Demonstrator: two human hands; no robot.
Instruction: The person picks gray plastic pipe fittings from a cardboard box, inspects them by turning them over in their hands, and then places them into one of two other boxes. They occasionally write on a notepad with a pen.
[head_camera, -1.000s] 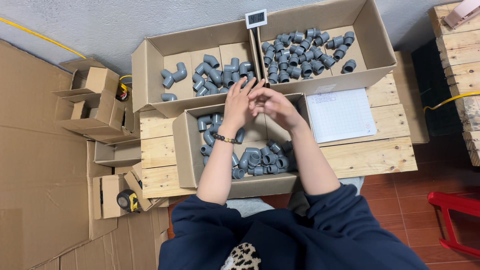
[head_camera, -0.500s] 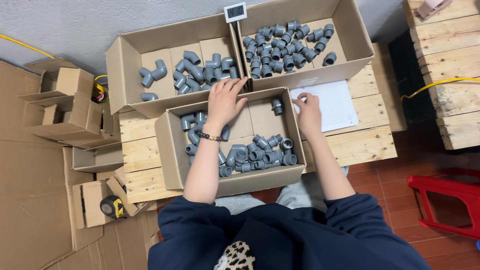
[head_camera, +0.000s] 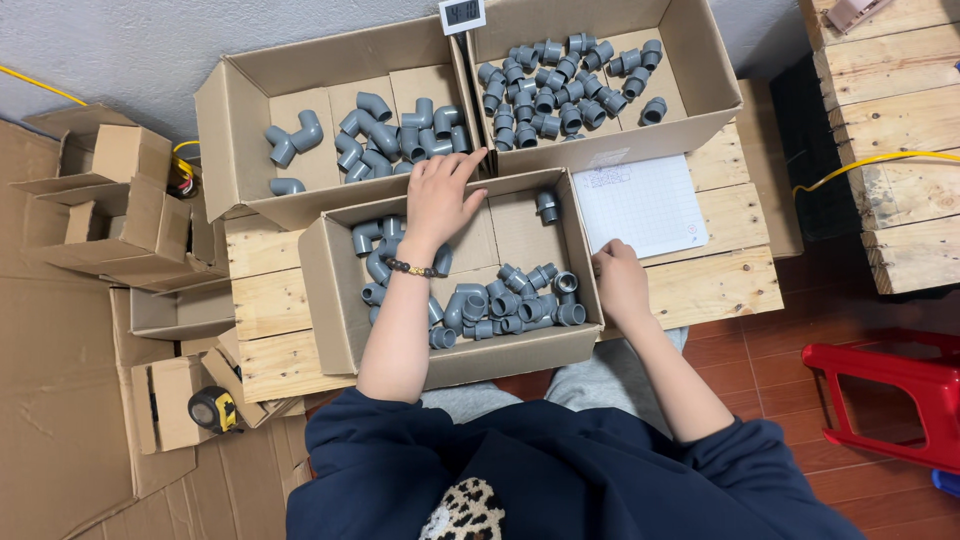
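The left hand (head_camera: 440, 195) lay flat, fingers spread, over the far rim of the near box (head_camera: 340, 290), reaching toward the grey elbow fittings (head_camera: 385, 140) in the far-left box (head_camera: 235, 110); it held nothing. The right hand (head_camera: 620, 280) rested loosely closed on the near box's right wall, apparently empty. Good practice: steady the box and lift one elbow cleanly. Three open boxes held fittings, each too many to count; one paper sheet (head_camera: 640, 205) lay beside them.

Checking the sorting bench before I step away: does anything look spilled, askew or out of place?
Nothing stands out. The grey pipe fittings all lie inside their cardboard boxes, none spilled onto the wooden pallet table. The paper sheet lies flat beside the near box.
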